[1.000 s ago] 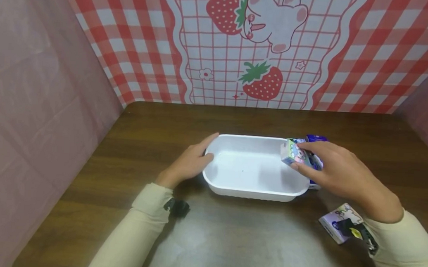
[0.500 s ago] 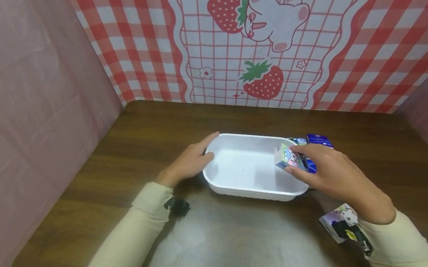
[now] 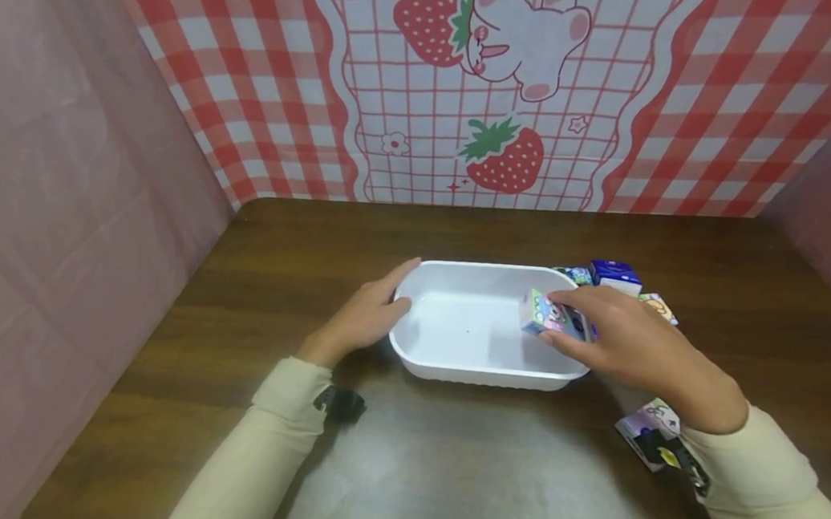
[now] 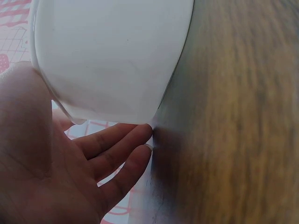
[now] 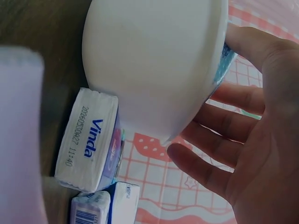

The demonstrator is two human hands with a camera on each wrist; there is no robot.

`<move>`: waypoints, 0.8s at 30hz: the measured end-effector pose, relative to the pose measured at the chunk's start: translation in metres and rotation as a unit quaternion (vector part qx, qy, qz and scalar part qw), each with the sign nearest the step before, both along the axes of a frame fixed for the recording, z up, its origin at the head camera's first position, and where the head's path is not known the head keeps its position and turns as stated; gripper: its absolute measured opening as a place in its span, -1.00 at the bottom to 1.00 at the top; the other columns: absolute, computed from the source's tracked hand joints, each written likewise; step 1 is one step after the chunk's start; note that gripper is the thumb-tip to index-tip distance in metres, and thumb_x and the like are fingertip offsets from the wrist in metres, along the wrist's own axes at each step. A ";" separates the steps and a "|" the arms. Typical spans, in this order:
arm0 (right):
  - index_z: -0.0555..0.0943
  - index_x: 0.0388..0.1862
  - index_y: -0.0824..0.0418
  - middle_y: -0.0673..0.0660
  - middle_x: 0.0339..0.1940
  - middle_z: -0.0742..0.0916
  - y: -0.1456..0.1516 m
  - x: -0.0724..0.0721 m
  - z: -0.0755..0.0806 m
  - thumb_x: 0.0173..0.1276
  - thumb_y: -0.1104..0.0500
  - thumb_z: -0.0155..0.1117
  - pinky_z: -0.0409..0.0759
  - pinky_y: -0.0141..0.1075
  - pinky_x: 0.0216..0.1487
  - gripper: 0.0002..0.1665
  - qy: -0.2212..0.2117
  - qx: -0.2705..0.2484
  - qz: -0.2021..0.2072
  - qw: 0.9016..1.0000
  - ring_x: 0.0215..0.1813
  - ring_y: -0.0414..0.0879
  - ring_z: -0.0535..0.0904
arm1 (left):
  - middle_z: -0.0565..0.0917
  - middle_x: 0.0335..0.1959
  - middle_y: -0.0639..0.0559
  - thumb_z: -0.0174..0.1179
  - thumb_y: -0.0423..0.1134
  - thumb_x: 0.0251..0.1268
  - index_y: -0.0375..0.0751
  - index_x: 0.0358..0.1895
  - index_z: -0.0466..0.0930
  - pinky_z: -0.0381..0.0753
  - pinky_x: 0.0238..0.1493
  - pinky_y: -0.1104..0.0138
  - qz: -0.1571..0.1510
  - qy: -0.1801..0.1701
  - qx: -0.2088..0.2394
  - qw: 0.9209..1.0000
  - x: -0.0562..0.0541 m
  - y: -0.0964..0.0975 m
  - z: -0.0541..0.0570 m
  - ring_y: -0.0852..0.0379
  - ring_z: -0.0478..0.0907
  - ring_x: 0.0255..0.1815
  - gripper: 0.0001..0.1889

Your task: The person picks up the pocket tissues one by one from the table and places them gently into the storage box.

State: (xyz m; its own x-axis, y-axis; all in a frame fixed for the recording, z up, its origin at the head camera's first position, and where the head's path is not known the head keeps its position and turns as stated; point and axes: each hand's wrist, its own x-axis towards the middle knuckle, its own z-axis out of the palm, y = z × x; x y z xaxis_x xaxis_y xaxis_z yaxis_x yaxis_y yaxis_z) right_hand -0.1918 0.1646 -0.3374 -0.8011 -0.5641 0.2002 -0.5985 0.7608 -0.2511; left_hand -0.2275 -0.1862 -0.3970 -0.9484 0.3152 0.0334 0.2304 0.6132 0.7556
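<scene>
A white oval plastic tub sits on the wooden table, with only bare floor showing inside it. My left hand holds its left end, the thumb over the rim and the fingers outside against the wall. Over the tub's right end, my right hand pinches a small pocket tissue pack with a colourful cartoon print, tilted and partly inside the rim. In the right wrist view that pack is mostly hidden behind the tub wall. A Vinda tissue pack stands close beside the tub.
Behind the right hand lie a dark blue tissue pack, a printed one and a yellowish one. A lilac tissue pack lies under the right wrist. A checked strawberry cloth hangs behind the table.
My right hand has carried the tissue pack leftward and slightly down, further over the tub. A yellowish pack behind it has come into sight. The left hand stays on the tub.
</scene>
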 end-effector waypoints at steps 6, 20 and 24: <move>0.60 0.28 0.22 0.23 0.19 0.69 -0.002 0.000 -0.001 0.35 -0.25 0.30 0.52 0.24 0.16 -0.28 -0.030 0.012 -0.007 0.999 0.25 0.24 0.56 | 0.23 0.56 0.07 0.00 -0.18 0.50 0.14 0.60 0.11 0.21 0.46 0.07 -0.001 0.000 0.000 1.000 0.001 0.000 0.001 0.04 0.23 0.50 -0.35; 0.61 0.27 0.22 0.24 0.18 0.69 -0.004 0.001 -0.004 0.37 -0.29 0.26 0.45 0.28 0.21 -0.26 -0.034 0.023 -0.011 0.999 0.23 0.26 0.56 | 0.22 0.56 0.10 -0.01 -0.19 0.51 0.12 0.61 0.11 0.17 0.48 0.07 -0.004 0.005 0.006 1.000 0.000 0.000 -0.002 0.08 0.19 0.52 -0.36; 0.63 0.25 0.22 0.21 0.15 0.71 -0.005 0.001 -0.005 0.36 -0.27 0.28 0.49 0.25 0.19 -0.29 -0.024 0.020 0.002 1.000 0.20 0.23 0.59 | 0.23 0.56 0.10 0.00 -0.19 0.51 0.12 0.61 0.11 0.17 0.48 0.06 -0.004 0.002 0.009 1.000 0.001 0.000 -0.001 0.08 0.18 0.52 -0.36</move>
